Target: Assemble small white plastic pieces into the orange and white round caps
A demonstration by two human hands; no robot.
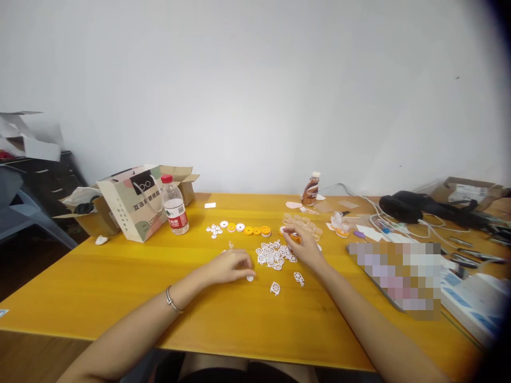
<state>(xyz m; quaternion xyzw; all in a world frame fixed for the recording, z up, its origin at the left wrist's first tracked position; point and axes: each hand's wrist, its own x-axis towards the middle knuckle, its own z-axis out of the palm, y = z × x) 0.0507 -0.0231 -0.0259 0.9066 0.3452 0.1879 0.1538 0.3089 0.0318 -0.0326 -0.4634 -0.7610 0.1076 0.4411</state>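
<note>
My left hand (231, 266) rests low over the table with its fingers curled. A small white disc (250, 278) shows at the thumb tip. My right hand (305, 247) reaches over orange round parts (296, 239), fingers apart, partly covering them. Between the hands lies a heap of white openwork plastic pieces (275, 255). Two similar pieces lie apart from it, one white piece (275, 288) nearer me and another white piece (299, 279) to the right. Behind is a row of white and yellow-orange round parts (248, 230), with small white parts (214, 230) at its left end.
At the left stand a paper bag (139, 207), a water bottle (174, 207) and cardboard boxes (181, 183). Clear round parts (311, 226) and a brown bottle (311, 190) are right of centre. Cables, tools and a blurred-out flat object (399, 276) crowd the right side.
</note>
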